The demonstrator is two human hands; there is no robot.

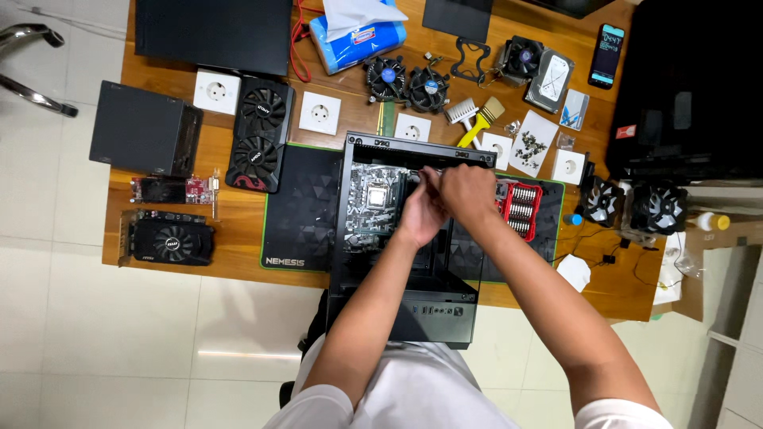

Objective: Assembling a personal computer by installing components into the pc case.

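Seen from above, both hands meet inside an open black computer case (413, 238) lying flat on a wooden desk (230, 226). The right hand (469, 193) is curled almost closed, fingers bent over something thin; what it grips is too small to make out. The left hand (421, 214) sits just beside it, touching it, fingers also bent; whether it holds anything cannot be told. Under the hands, in the case, lies a motherboard (373, 202).

The case rests on a black desk mat with a green edge (302, 210). To the right, just beside the case, stands a red tray of screwdriver bits (522, 208). To the left lie two graphics cards (258, 133) (171, 241). Behind the case are cooler fans (407, 82), a yellow-handled brush (482, 117) and a blue tissue pack (356, 32). The floor is pale tile (95, 342).
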